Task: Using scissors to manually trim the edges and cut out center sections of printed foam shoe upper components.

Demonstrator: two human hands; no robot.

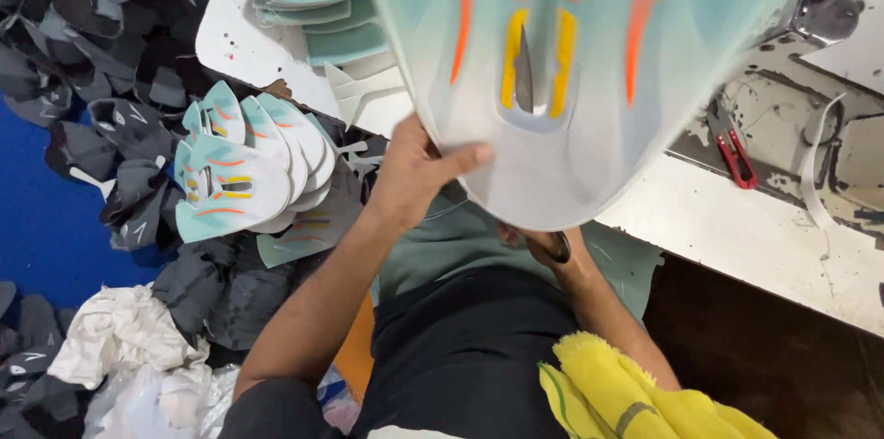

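Observation:
A large pale mint and white shoe upper piece (pixel 571 52) with orange stripes and a yellow-edged slot fills the top middle, held up close to the camera. My left hand (pixel 419 172) grips its lower left edge, thumb lying across the front. My right hand (pixel 543 245) is mostly hidden beneath the piece's lower edge; only part of it and the wrist show, so its grip is unclear.
A fanned stack of matching mint pieces (pixel 244 167) lies at left, more stacked on the white table (pixel 737 227) at top. Red thread snips (pixel 734 149) rest by the sewing machine base. Dark grey pieces (pixel 101 52) pile at left; a yellow cloth (pixel 626 393) lies on my lap.

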